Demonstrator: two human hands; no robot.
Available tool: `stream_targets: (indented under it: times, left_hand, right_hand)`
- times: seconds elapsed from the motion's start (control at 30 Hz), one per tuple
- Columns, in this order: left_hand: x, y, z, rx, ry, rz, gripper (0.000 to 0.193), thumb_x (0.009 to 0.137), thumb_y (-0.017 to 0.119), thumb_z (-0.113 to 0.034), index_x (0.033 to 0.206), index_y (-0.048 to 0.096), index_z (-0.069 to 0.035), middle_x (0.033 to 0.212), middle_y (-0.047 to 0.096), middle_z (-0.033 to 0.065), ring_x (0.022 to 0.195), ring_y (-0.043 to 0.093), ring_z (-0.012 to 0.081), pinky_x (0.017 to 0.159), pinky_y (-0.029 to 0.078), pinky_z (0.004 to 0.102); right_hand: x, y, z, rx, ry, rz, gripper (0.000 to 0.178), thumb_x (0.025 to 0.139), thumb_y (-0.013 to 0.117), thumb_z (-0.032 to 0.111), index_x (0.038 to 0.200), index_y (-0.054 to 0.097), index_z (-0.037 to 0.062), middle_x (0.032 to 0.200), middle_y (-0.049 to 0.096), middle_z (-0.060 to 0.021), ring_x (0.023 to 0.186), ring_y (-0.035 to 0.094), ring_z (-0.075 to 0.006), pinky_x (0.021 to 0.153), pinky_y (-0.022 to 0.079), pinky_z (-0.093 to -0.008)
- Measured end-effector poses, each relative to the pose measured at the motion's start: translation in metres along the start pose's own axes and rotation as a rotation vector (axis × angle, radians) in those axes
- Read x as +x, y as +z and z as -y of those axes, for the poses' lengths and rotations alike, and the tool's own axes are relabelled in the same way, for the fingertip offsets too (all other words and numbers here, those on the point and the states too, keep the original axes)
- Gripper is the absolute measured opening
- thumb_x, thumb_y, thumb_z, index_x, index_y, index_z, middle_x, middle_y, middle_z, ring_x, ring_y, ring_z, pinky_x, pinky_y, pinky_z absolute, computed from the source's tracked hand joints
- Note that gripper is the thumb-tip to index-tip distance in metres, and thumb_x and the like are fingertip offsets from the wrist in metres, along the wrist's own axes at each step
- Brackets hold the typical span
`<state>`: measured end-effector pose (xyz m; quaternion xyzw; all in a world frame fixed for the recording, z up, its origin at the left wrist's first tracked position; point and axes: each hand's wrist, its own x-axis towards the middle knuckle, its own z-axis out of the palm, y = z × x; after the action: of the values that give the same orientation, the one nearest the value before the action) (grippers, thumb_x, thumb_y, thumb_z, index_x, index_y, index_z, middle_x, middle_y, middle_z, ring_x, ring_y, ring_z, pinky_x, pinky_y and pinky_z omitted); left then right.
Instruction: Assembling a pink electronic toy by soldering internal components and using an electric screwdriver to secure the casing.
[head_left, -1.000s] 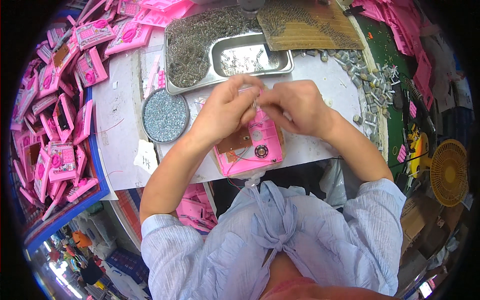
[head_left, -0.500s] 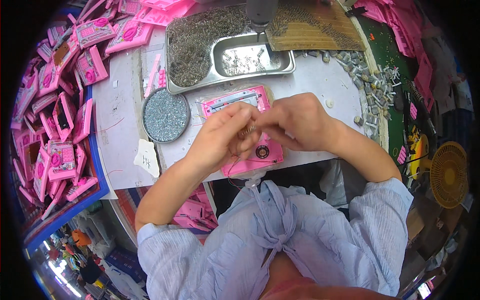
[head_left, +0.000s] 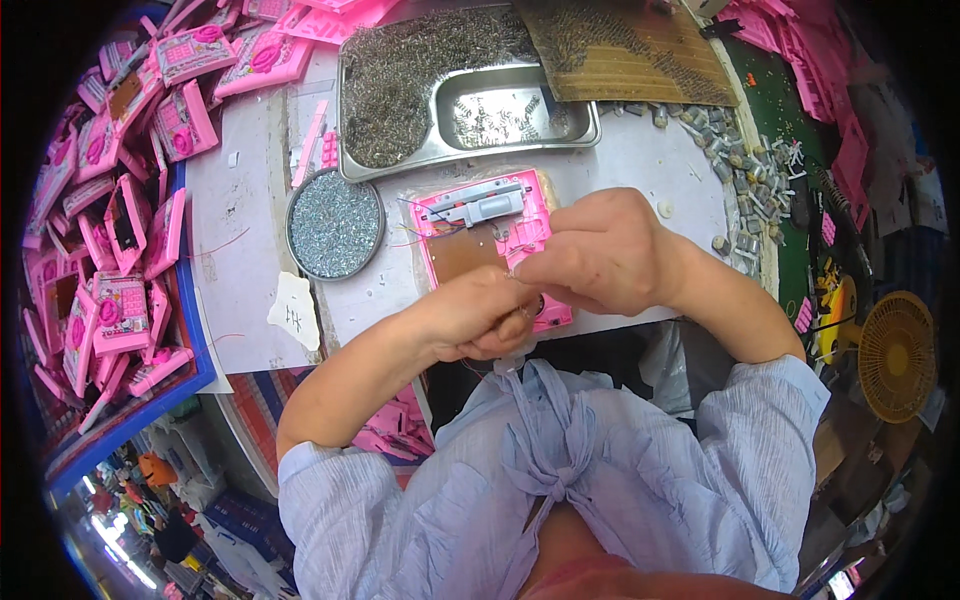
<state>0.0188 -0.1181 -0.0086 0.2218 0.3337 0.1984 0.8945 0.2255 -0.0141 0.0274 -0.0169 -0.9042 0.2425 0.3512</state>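
Nearest the wearer, the two hands have dropped lower and meet over the near edge of the open pink casing (head_left: 527,233). The left hand (head_left: 478,318) has turned over, its fingers now curled inward; the right hand (head_left: 610,255) presses thumb and fingertips together against it. Coiled bits showed in the left palm half a second ago, but the knuckles now hide whatever is held, so I cannot tell.

The casing lies on the surface (head_left: 235,210), partly beneath the hands. Its grey part (head_left: 495,205) and brown board (head_left: 465,255) are now better exposed, which suggests handling between the fingers rather than fitting inside.

Beyond, the round dish of metal pieces (head_left: 335,222) sits left; the steel tray (head_left: 440,150) lies farther, and the dark tool above it has gone from view.
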Motion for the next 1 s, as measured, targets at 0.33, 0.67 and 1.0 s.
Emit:
stream_targets:
  times: [0.33, 0.67, 1.0]
  left_hand:
    - [-0.030, 0.016, 0.008, 0.186, 0.561, -0.531, 0.020, 0.104, 0.062, -0.018, 0.097, 0.067, -0.001, 0.091, 0.067, 0.0026, 0.073, 0.057, 0.0041, 0.058, 0.044, 0.0196]
    - [0.000, 0.051, 0.075, 0.159, 0.679, -0.468, 0.019, 0.104, 0.061, -0.017, 0.099, 0.068, 0.000, 0.070, 0.057, -0.0033, 0.061, 0.048, 0.0037, 0.054, 0.038, 0.0217]
    - [-0.001, 0.050, 0.071, 0.044, 0.587, -0.441, 0.024, 0.105, 0.059, -0.020, 0.092, 0.065, -0.001, 0.069, 0.055, -0.0035, 0.059, 0.045, 0.0035, 0.053, 0.036, 0.0223]
  right_hand:
    - [-0.012, -0.006, -0.038, -0.394, 0.585, 0.001, 0.038, 0.093, 0.065, 0.010, 0.130, 0.065, 0.0110, 0.077, 0.070, -0.0107, 0.056, 0.064, -0.0226, 0.052, 0.048, -0.0334]
    - [-0.032, 0.043, 0.068, 0.044, 0.557, -0.295, 0.026, 0.086, 0.071, -0.001, 0.111, 0.069, 0.0049, 0.082, 0.070, -0.0104, 0.063, 0.067, -0.0259, 0.057, 0.054, -0.0338]
    - [-0.042, 0.046, 0.067, 0.166, 0.485, -0.177, 0.040, 0.082, 0.072, -0.005, 0.119, 0.058, 0.0034, 0.077, 0.067, -0.0112, 0.067, 0.067, -0.0250, 0.059, 0.052, -0.0341]
